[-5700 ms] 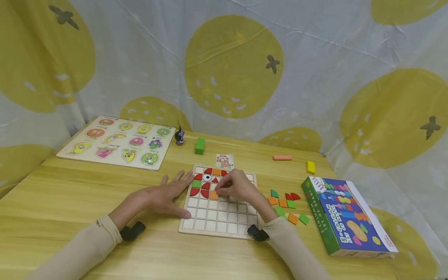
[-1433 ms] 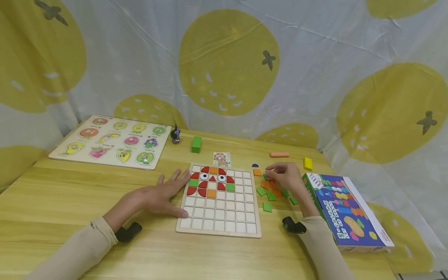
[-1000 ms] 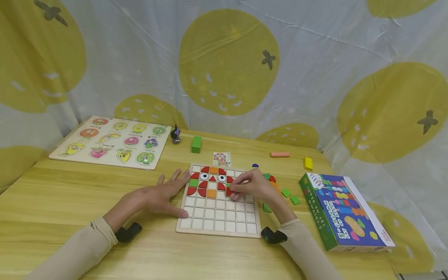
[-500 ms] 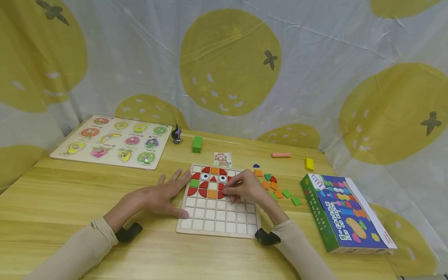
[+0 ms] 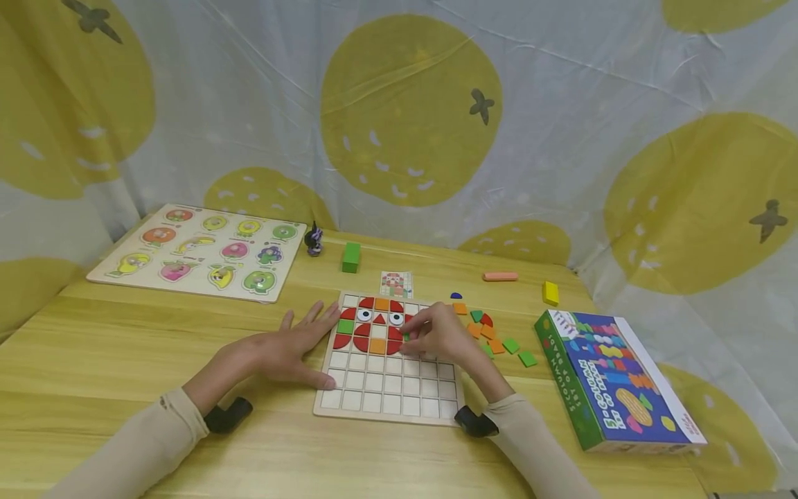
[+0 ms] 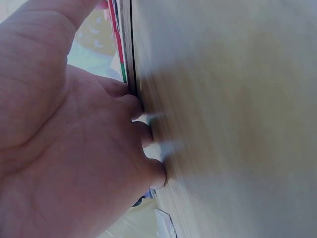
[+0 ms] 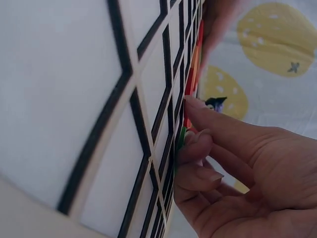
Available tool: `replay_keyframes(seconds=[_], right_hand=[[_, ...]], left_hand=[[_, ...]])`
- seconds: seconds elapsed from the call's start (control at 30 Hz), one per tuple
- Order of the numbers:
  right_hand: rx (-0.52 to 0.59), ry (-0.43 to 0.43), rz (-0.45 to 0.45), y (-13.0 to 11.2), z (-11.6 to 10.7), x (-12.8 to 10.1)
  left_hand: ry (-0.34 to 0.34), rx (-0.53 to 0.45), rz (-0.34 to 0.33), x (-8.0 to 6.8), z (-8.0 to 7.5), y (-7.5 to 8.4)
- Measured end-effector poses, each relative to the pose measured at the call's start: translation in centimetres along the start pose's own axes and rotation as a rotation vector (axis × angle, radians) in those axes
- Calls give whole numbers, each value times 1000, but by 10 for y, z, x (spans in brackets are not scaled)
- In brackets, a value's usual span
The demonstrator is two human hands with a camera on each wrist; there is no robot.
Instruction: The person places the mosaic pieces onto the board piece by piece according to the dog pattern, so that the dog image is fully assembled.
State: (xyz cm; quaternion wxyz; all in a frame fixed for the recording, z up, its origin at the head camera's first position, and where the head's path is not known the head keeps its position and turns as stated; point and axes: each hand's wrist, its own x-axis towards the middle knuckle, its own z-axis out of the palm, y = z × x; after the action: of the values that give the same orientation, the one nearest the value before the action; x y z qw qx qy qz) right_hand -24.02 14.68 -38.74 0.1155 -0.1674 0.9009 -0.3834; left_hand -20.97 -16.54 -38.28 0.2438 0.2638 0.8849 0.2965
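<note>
A wooden grid board (image 5: 374, 402) holds a pattern of red, orange and green tiles and two eye tiles. My left hand (image 5: 280, 353) lies along its left edge, fingers spread; in the left wrist view the fingers (image 6: 148, 171) meet the tabletop. The right hand (image 5: 442, 336) is over the board's right half, thumb and curled fingers around a red quarter-circle tile (image 5: 394, 346) in the grid. In the right wrist view the thumb touches that red tile (image 7: 187, 115), and curled fingers lie beside a green tile (image 7: 181, 139). The fingers hide part of the pattern.
Loose orange tiles (image 5: 488, 331) and green tiles (image 5: 527, 358) lie right of the board, before a boxed game (image 5: 623, 381). Behind it are a picture card (image 5: 396, 284), green block (image 5: 351, 257) and small figure (image 5: 314, 239). A fruit puzzle (image 5: 199, 253) lies back left.
The right hand went to the loose tiles, came back with a red quarter-circle, and that tile now lies right of the lower orange square. The second eye and other tiles were added. The left hand stayed.
</note>
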Motion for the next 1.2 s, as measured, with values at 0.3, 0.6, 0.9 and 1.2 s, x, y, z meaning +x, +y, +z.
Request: replay_keyframes(seconds=[0.3, 0.6, 0.9, 1.2], right_hand=[[7, -20, -45, 1, -5, -1], [8, -29, -181, 26, -54, -11], [28, -8, -75, 80, -96, -25], [-9, 127, 86, 105, -108, -31]], left_hand=[[-1, 5, 7, 0, 0, -2], [-3, -4, 15, -1, 0, -2], [-6, 8, 0, -1, 0, -4], [-10, 0, 7, 0, -1, -4]])
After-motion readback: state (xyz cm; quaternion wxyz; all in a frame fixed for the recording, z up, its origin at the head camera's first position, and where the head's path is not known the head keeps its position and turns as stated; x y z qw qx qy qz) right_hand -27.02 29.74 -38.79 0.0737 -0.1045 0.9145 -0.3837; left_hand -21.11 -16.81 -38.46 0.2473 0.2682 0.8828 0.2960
